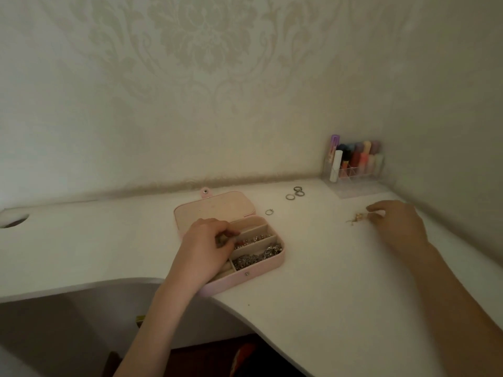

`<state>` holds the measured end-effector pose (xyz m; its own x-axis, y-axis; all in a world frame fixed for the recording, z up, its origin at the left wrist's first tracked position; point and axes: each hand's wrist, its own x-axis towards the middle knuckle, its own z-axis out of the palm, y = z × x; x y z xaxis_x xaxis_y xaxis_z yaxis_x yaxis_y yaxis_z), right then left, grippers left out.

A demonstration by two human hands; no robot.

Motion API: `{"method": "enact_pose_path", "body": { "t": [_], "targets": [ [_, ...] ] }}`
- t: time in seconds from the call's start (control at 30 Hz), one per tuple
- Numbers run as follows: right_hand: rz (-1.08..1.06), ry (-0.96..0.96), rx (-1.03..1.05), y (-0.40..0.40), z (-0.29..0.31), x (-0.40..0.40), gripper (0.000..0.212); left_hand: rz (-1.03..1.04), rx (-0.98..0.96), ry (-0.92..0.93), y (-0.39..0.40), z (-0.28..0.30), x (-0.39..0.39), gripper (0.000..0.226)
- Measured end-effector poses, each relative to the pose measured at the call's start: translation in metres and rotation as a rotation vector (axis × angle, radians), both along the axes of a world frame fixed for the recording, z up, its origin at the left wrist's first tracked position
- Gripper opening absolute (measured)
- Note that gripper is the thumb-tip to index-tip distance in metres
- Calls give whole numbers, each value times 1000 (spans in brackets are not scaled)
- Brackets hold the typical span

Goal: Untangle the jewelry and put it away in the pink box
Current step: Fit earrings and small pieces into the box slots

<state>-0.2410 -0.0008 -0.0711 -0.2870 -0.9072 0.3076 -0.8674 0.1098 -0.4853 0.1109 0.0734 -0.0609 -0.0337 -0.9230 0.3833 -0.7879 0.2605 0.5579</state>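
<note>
Matt pink box (239,278), shiny metal rings (295,193) (silvery), smooth desk (326,281)

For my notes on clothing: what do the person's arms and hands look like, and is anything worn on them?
Both forearms are bare, with no sleeves in view. The left hand and the right hand show no gloves, watch or bracelet. Rings on the fingers cannot be told.

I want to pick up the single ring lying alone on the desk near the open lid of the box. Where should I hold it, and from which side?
The single ring lies flat on the desk, so probably come from above and pinch its thin band across the hoop with two fingertips. The pink box stands close on its left; approaching from the right looks freer.
</note>
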Motion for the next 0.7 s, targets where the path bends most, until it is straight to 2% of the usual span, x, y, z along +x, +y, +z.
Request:
{"method": "enact_pose_path", "body": {
  "t": [0.17, 0.3, 0.4, 0.57, 0.7],
  "targets": [
    [52, -100, 24, 8, 0, -1, 5, 2, 5, 11, -1, -1, -1, 13],
    [97, -137, -25, 8, 0, 3, 11, 0, -12, 18, -1, -1, -1, 14],
    [139, -314, -78, 8, 5, 11, 3, -19, -26, 7, -2, -2, -2, 14],
    [313, -770, -35, 14, 24, 36, 6, -13, -27, -23, -3, -1, -2, 20],
    [536, -933, 45, 31, 42, 76, 6, 20, -116, 88, 7, 8, -8, 27]
  ]
}}
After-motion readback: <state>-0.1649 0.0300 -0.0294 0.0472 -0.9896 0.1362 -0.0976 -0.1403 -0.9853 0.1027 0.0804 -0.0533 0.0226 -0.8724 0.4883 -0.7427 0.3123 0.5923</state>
